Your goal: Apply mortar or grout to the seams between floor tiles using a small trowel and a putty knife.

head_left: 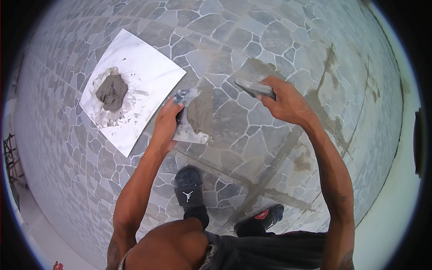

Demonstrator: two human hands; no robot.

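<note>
My left hand [166,122] is closed round the edge of a flat metal trowel [185,136]. A smear of grey grout [200,110] lies across the trowel's face. Farther right, my right hand [288,102] grips a narrow grey scraper [254,88], its thin end pointing left over the floor. Fingers and thumb wrap its near end. Wet grout [258,69] coats the floor just beyond the scraper. On the left, a white marbled tile [153,72] lies flat and carries a mound of grey grout [112,92], with smears around it.
Stone-patterned floor tiles [202,22] spread all around. Grout-smeared joints [256,191] cross near my feet, and more smears [324,105] run along joints on the right. My feet in black slides [188,182] stand at the near side. A pale wall [391,180] borders the right.
</note>
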